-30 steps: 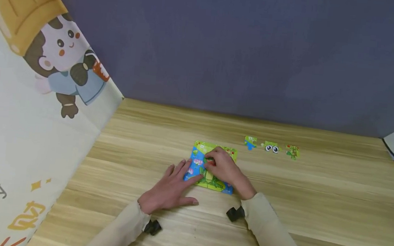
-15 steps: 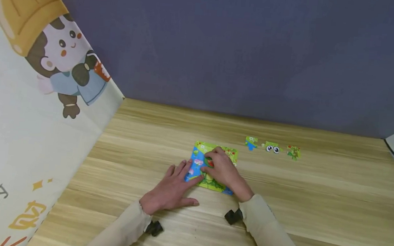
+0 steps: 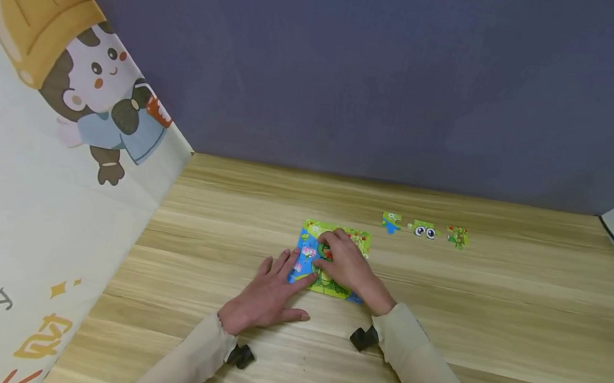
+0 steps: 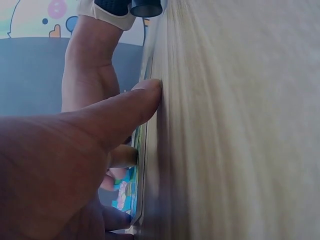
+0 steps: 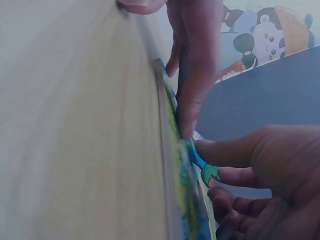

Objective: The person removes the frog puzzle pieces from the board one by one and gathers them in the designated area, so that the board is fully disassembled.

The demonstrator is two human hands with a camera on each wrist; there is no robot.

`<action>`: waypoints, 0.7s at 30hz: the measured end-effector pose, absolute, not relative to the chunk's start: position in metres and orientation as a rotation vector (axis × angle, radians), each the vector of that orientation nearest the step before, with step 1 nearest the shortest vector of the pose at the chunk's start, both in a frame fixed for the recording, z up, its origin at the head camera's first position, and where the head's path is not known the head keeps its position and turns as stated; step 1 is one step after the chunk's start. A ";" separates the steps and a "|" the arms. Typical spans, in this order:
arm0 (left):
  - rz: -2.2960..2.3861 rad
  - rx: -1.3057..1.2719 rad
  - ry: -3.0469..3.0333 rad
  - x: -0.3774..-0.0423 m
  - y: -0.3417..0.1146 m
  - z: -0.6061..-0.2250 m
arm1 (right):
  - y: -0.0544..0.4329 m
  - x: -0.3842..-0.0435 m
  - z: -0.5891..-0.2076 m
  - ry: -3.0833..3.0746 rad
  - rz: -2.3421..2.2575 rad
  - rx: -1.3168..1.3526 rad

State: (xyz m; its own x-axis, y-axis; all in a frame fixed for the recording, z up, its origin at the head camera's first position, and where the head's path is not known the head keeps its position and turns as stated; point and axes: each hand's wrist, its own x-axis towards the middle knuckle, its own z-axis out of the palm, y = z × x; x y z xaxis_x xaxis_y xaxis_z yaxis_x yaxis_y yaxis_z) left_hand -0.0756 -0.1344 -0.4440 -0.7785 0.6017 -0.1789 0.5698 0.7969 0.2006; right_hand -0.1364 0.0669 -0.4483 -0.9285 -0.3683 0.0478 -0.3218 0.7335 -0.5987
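Observation:
A frog jigsaw puzzle [image 3: 358,239] in green and blue lies in its thin tray on the wooden table. My left hand [image 3: 263,299] spreads flat beside it, fingertips pressing on its left side and front edge, thumb on the wood. Over the middle of the picture, my right hand [image 3: 352,270] pinches a jigsaw piece [image 5: 208,173] with green and red on it. In the right wrist view that piece tilts up from the puzzle surface between thumb and fingers. Part of the puzzle is hidden under the right hand.
Three loose pieces lie behind the puzzle to the right: a blue-green one [image 3: 391,223], one with frog eyes [image 3: 425,231] and one with red and green print [image 3: 457,236]. A dark panel [image 3: 380,89] rises behind the table [image 3: 520,304]; a cartoon-printed wall [image 3: 31,194] stands left.
My right thumb has shifted slightly down and left at the piece, and more of its green and red print shows. The left hand stays put on the puzzle.

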 end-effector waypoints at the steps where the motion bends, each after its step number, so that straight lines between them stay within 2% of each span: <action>1: 0.200 0.910 2.752 -0.076 -0.134 -0.444 | 0.067 -0.137 -0.448 2.853 -0.987 -0.572; 21: 0.199 0.887 2.742 -0.078 -0.131 -0.446 | 0.078 -0.150 -0.457 2.670 -1.358 -0.581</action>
State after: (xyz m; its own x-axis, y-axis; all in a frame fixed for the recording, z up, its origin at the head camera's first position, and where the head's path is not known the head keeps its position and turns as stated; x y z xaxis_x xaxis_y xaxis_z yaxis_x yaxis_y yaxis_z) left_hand -0.0780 -0.1311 -0.4465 -0.7827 0.5908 -0.1957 0.5565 0.8051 0.2052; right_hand -0.1497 0.0775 -0.4566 -0.9235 -0.3728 0.0901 -0.2924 0.5321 -0.7946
